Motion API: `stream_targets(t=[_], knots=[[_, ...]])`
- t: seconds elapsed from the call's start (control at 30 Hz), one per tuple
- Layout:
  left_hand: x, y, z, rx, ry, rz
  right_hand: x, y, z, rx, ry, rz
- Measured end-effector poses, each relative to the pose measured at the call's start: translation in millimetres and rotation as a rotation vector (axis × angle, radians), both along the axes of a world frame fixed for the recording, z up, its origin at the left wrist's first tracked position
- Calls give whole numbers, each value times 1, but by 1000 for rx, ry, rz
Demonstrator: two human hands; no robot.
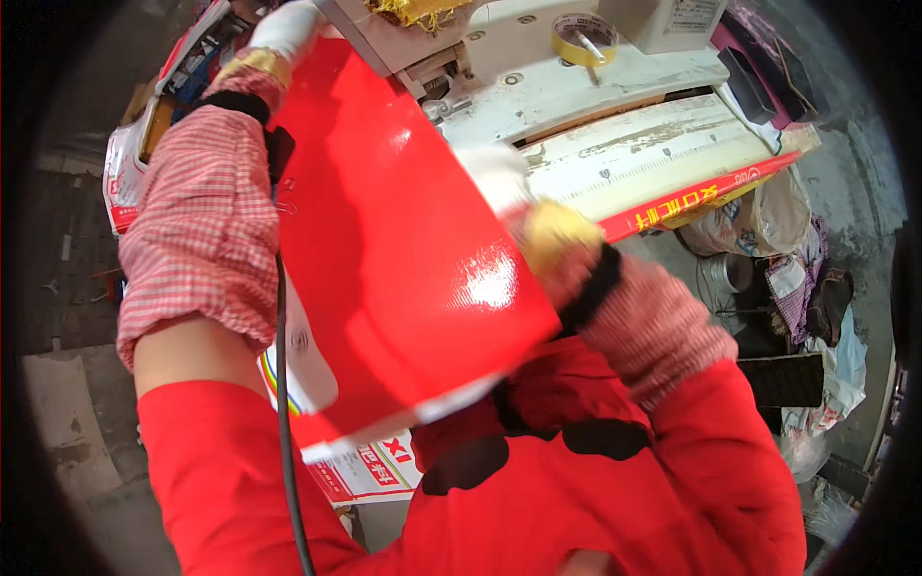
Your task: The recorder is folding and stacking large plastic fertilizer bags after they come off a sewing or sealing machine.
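A glossy red plastic sack [384, 221] with a white lower edge stretches between my arms, slanting from the sewing machine toward my lap. My left hand [285, 31], in a white glove with a yellow cuff, is closed at the sack's far left corner; its fingertips are partly cut off by the picture's upper edge. At the sack's right edge lies my right hand [499, 178], also white-gloved, blurred by motion, its fingers not clear. The white sewing machine [514, 82] stands just beyond the sack.
A yellow tape roll [584, 40] with a white stick sits on the machine. Ruler marks run along the worn white table [634, 144]. A black cable [286, 432] hangs before my left arm. Printed white sacks [370, 470] lie below. Plastic bags and cloth [797, 278] clutter the right.
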State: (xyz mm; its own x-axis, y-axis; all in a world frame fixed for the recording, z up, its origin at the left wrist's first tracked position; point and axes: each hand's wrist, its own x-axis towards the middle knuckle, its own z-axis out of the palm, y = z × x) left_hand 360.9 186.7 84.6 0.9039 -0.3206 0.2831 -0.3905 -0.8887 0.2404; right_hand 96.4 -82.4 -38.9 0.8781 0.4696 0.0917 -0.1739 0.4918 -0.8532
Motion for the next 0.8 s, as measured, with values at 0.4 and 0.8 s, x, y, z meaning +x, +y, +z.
stream_targets(t=[0.4, 0.8], knots=[[-192, -140, 52, 568, 62, -662, 153, 43, 41, -1276, -1057, 196], [-229, -168, 100, 989, 1522, -384, 158, 34, 41, -1048, -816, 444]])
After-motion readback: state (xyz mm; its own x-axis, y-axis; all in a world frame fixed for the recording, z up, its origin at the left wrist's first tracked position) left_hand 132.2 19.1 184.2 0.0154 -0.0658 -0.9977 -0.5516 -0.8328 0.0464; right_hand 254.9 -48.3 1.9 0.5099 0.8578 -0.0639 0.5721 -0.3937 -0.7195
